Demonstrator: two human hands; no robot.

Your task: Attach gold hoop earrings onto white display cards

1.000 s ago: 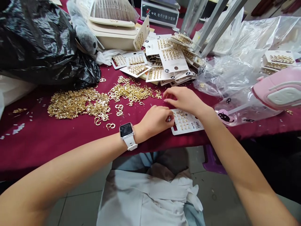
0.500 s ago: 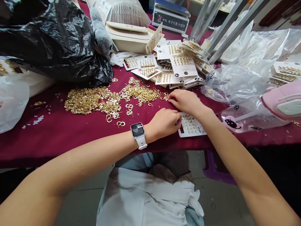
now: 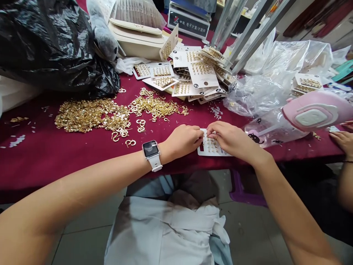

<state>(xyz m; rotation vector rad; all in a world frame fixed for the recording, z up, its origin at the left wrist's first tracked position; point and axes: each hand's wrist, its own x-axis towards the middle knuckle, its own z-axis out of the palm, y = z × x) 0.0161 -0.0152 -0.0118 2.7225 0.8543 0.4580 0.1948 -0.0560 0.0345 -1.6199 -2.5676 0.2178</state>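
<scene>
I have the left hand (image 3: 183, 141) and right hand (image 3: 228, 140) curled close together over a white earring card (image 3: 212, 145), which lies flat on the maroon-clothed desk (image 3: 82, 165). Fingertips are down among its gold earrings, but whether they are pinching one, I cannot tell. Card sits left of a co-worker's hand (image 3: 342, 141) at the desk's right end, right of the loose gold earring parts (image 3: 91, 116), and nearer me than the heap of filled cards (image 3: 198, 71); a white-strapped smartwatch (image 3: 150, 149) circles the left wrist.
</scene>
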